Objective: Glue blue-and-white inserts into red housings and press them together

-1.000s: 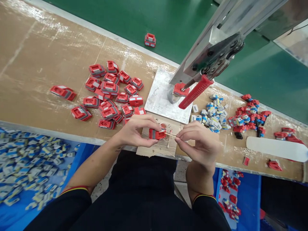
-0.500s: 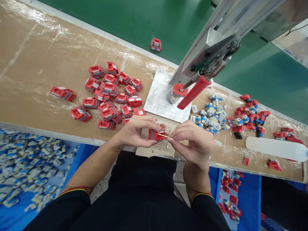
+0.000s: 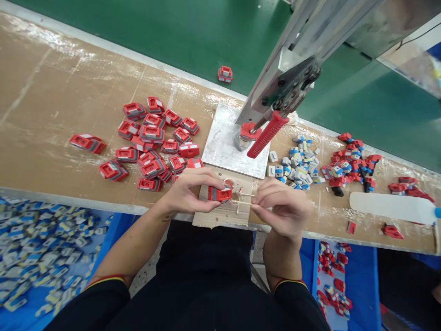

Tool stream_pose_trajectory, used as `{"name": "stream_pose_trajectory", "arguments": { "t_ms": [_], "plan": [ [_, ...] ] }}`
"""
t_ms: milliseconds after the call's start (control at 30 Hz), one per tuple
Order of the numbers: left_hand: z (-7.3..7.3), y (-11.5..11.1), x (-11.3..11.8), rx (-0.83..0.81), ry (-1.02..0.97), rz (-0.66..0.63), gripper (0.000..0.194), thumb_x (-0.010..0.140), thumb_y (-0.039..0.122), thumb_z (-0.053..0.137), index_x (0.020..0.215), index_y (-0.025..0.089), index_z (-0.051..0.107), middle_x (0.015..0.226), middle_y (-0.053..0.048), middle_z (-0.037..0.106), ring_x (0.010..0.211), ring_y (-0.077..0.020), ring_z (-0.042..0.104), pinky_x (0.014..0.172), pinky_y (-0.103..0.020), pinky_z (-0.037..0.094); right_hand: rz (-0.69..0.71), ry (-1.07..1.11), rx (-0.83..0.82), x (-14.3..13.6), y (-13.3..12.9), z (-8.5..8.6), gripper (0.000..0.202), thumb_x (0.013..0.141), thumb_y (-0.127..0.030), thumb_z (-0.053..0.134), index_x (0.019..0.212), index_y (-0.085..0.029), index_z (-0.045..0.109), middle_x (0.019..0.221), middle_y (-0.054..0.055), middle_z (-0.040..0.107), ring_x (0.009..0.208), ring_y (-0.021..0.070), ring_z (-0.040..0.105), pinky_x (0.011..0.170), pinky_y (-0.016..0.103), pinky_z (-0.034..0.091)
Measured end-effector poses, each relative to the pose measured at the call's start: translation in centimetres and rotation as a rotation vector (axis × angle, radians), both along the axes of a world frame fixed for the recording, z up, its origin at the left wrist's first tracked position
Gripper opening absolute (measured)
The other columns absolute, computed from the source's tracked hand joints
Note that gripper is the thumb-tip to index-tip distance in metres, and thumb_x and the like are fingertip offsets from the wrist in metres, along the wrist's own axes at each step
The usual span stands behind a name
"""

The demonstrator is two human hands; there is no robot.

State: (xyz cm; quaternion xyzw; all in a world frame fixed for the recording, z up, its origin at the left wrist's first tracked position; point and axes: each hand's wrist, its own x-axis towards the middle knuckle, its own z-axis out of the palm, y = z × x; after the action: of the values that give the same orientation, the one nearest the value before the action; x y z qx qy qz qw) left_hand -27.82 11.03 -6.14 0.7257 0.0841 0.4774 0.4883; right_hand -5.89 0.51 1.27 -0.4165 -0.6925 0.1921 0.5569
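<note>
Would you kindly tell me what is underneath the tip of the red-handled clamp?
A red piece sits under the tip of the clamp, with a rounded grey support partly visible below, over the metal plate. The piece's underside is covered.

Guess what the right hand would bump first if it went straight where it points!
Probably the red piece in the left hand, with the thin stick pinched by the right hand getting there first. Depth is unclear, so it might pass above or below.
</note>
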Motion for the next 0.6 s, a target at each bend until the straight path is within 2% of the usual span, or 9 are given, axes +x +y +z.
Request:
{"name": "stream_pose_trajectory", "arguments": {
  "t_ms": [67, 167, 267, 333, 367, 433, 500, 533, 600],
  "plan": [
    [-0.1, 0.1, -0.1, -0.009, -0.011, 0.039, 0.025, 0.078, 0.023, 0.092, 0.102, 0.021, 0.085, 0.090, -0.009, 0.085, 0.077, -0.0192, 0.080, 0.070, -0.026, 0.066, -0.129, 0.074, 0.008, 1.2, -1.1, -1.1, 0.014, 0.094, -0.019, 0.080, 0.086, -0.025, 0.070, 0.069, -0.001, 0.074, 0.061, 0.0173, 0.069, 0.059, 0.032, 0.056],
    [-0.3, 0.5, -0.1, -0.029, -0.061, 0.073, 0.029, 0.080, 0.023, 0.092, 0.107, 0.022, 0.085, 0.091, -0.009, 0.085, 0.080, -0.0189, 0.081, 0.072, -0.026, 0.066, -0.239, -0.036, -0.095, 2.1, -2.7, -3.2, 0.014, 0.095, -0.022, 0.081, 0.085, -0.025, 0.070, 0.075, -0.001, 0.075, 0.070, 0.0183, 0.070, 0.070, 0.034, 0.057],
    [-0.3, 1.0, 0.0, -0.054, -0.110, 0.062, 0.031, 0.081, 0.024, 0.093, 0.110, 0.024, 0.086, 0.091, -0.008, 0.085, 0.082, -0.0184, 0.080, 0.073, -0.025, 0.065, -0.180, -0.241, -0.234, 1.5, -3.4, -4.9, 0.014, 0.095, -0.021, 0.081, 0.086, -0.024, 0.071, 0.089, 0.002, 0.077, 0.082, 0.0190, 0.071, 0.078, 0.035, 0.057],
    [-0.2, 1.2, -0.2, -0.089, -0.115, 0.078, 0.028, 0.081, 0.028, 0.093, 0.108, 0.025, 0.087, 0.091, -0.008, 0.085, 0.081, -0.0191, 0.080, 0.073, -0.027, 0.066, -0.098, -0.336, -0.308, 1.2, -3.6, -5.1, 0.009, 0.094, -0.023, 0.083, 0.095, -0.024, 0.074, 0.098, 0.004, 0.075, 0.091, 0.0206, 0.071, 0.083, 0.036, 0.058],
    [-0.1, 1.1, -0.5, -0.118, -0.104, 0.110, 0.027, 0.080, 0.030, 0.094, 0.105, 0.025, 0.087, 0.091, -0.008, 0.084, 0.081, -0.0198, 0.080, 0.073, -0.028, 0.066, -0.052, -0.363, -0.342, 1.6, -3.8, -5.0, 0.016, 0.093, -0.027, 0.085, 0.104, -0.024, 0.075, 0.104, 0.006, 0.075, 0.098, 0.0221, 0.071, 0.086, 0.037, 0.059],
    [0.1, 0.8, -1.4, -0.183, -0.077, 0.207, 0.026, 0.077, 0.036, 0.096, 0.100, 0.026, 0.088, 0.090, -0.007, 0.084, 0.081, -0.0207, 0.079, 0.074, -0.030, 0.066, -0.010, -0.364, -0.375, 3.4, -3.8, -4.4, 0.044, 0.088, -0.037, 0.090, 0.127, -0.026, 0.072, 0.117, 0.009, 0.073, 0.107, 0.0247, 0.070, 0.089, 0.038, 0.060],
    [0.3, 0.2, -2.7, -0.244, -0.079, 0.307, 0.030, 0.074, 0.043, 0.098, 0.097, 0.027, 0.088, 0.090, -0.006, 0.084, 0.082, -0.0208, 0.078, 0.075, -0.030, 0.066, -0.116, -0.306, -0.338, 6.5, -2.7, -3.7, 0.051, 0.090, -0.042, 0.088, 0.133, -0.026, 0.068, 0.118, 0.009, 0.072, 0.102, 0.0236, 0.070, 0.084, 0.036, 0.060],
    [0.4, -0.3, -3.3, -0.279, -0.100, 0.346, 0.031, 0.074, 0.046, 0.097, 0.097, 0.028, 0.088, 0.090, -0.006, 0.084, 0.082, -0.0208, 0.077, 0.075, -0.030, 0.066, -0.219, -0.273, -0.308, 8.3, -1.3, -3.3, 0.042, 0.093, -0.041, 0.084, 0.129, -0.025, 0.069, 0.115, 0.007, 0.073, 0.096, 0.0218, 0.069, 0.079, 0.034, 0.058],
    [0.6, -1.4, -4.4, -0.368, -0.150, 0.404, 0.032, 0.074, 0.051, 0.096, 0.096, 0.029, 0.088, 0.088, -0.004, 0.085, 0.079, -0.0205, 0.076, 0.070, -0.029, 0.066, -0.430, -0.258, -0.296, 11.5, 3.6, -2.7, 0.020, 0.099, -0.034, 0.073, 0.115, -0.024, 0.070, 0.106, 0.005, 0.073, 0.087, 0.0194, 0.066, 0.075, 0.032, 0.056]
  ]
}}
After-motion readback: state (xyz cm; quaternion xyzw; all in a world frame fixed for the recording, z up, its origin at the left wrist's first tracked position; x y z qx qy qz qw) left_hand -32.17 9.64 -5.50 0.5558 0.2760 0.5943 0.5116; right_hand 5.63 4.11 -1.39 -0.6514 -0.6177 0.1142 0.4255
